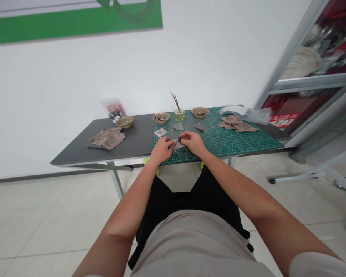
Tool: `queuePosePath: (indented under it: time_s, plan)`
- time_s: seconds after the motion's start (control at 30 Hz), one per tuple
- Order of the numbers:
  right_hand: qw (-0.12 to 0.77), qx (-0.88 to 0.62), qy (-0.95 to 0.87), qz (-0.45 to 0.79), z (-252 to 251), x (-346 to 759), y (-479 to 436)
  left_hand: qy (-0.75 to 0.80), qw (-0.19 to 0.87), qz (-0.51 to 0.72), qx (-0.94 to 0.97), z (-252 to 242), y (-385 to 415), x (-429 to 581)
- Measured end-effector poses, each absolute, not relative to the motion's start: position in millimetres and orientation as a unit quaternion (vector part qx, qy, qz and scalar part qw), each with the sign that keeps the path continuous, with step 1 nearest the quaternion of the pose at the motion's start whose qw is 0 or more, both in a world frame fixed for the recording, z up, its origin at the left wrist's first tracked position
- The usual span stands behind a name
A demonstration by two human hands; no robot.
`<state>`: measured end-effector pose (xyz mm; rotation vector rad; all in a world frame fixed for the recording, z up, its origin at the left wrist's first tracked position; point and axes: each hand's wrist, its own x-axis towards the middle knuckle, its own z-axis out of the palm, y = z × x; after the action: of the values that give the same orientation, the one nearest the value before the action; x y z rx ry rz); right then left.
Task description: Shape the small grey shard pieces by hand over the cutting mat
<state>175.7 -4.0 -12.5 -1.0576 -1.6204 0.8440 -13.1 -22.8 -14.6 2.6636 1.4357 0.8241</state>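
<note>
Our shirt | left hand, right hand pinching small sheet over cutting mat | risk: slipping fingers drop it

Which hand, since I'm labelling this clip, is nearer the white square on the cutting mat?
Left hand: just below the white square, not touching. Right hand: farther off, to its right.

Right hand free over green cutting mat to crumpled cloth; glass jar, two bowls block ahead.
</note>
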Motion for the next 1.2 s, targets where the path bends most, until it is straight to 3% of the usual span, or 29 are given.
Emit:
queuePosePath:
  time_s: [0.13, 0.27, 0.67, 1.2]
  plan:
    - [0.411, -0.458, -0.774, 0.149, -10.0, 167.8, -15.7, 0.482, 0.002, 0.256, 0.838, -13.2, -24.7, -10.5]
    - [0.344, -0.452, -0.819, 0.081, -10.0, 165.8, -22.6, 0.506, 0.005, 0.260, 0.822, -11.8, -27.2, -7.2]
    - [0.242, -0.474, -0.846, 0.043, 1.6, 167.2, -17.5, 0.526, -0.024, 0.230, 0.818, -9.8, -31.4, -4.2]
    - [0.265, -0.441, -0.855, 0.071, -2.0, 188.6, -13.3, 0.531, -0.073, 0.176, 0.826, -4.0, -38.7, 2.9]
